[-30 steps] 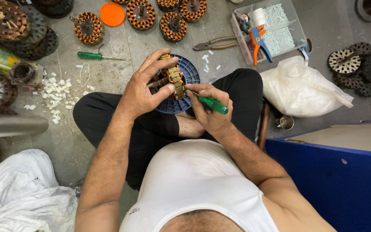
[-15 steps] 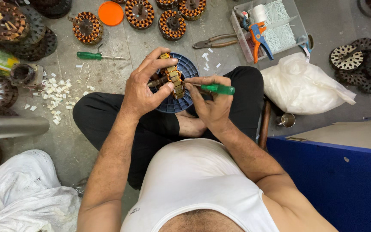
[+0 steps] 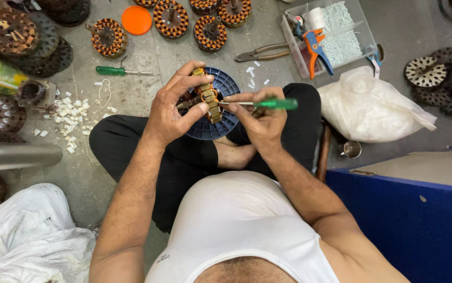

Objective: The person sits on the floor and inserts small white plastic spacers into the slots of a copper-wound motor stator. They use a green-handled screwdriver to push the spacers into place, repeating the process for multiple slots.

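My left hand [image 3: 173,107] grips a round stator with copper windings [image 3: 208,97], held on edge over a blue round slotted disc [image 3: 221,126] that rests on my lap. My right hand [image 3: 260,118] holds a green-handled screwdriver [image 3: 273,104] level, its metal tip pointing left and touching the stator's winding. I sit cross-legged on the concrete floor in dark trousers.
Wound stators [image 3: 171,18] lie at the top with an orange lid [image 3: 136,20], a second green screwdriver [image 3: 116,71] and pliers [image 3: 260,52]. A clear box [image 3: 341,31] of white pieces, white bags [image 3: 367,107], dark laminations [image 3: 24,36], white scraps [image 3: 71,112] and a blue panel [image 3: 409,225] surround me.
My right hand has raised the green screwdriver from a low downward slant to a level position, its tip now at the stator. My left hand keeps its grip on the stator.
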